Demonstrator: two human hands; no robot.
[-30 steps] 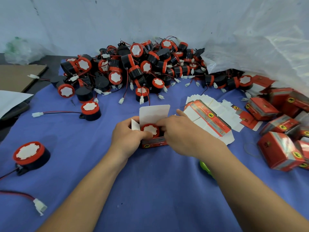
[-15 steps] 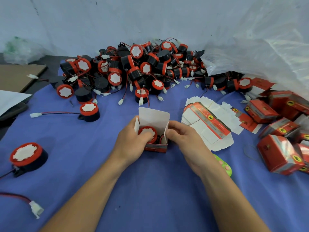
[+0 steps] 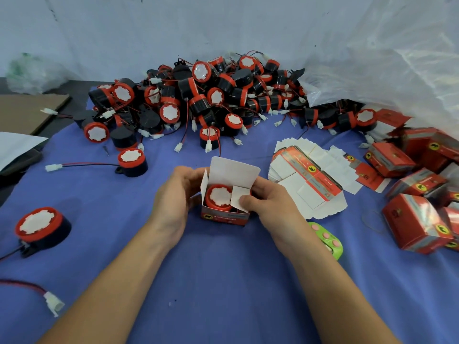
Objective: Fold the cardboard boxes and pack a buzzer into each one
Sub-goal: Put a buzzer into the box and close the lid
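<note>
A small red cardboard box [image 3: 224, 216] stands on the blue cloth at centre, its white lid flap upright. Inside it sits a red and black buzzer [image 3: 219, 196] with its white face up. My left hand [image 3: 173, 197] grips the box's left side. My right hand [image 3: 269, 202] holds the right side, and its thumb presses the white right side flap down over the buzzer. A large pile of loose buzzers [image 3: 198, 100] lies behind. A stack of flat unfolded boxes [image 3: 308, 180] lies to the right of the box.
Several closed red boxes [image 3: 417, 224] are heaped at the right under a clear plastic bag [image 3: 387, 58]. Single buzzers lie at left [image 3: 39, 227] and behind the box [image 3: 131, 161]. A green gadget with pink buttons [image 3: 327, 240] sits by my right wrist. A wire connector [image 3: 53, 302] lies near left.
The buzzer has gone down into the box. My right hand shifted to the box's right side and folded the side flap inward; the left hand keeps hold of the left side.
</note>
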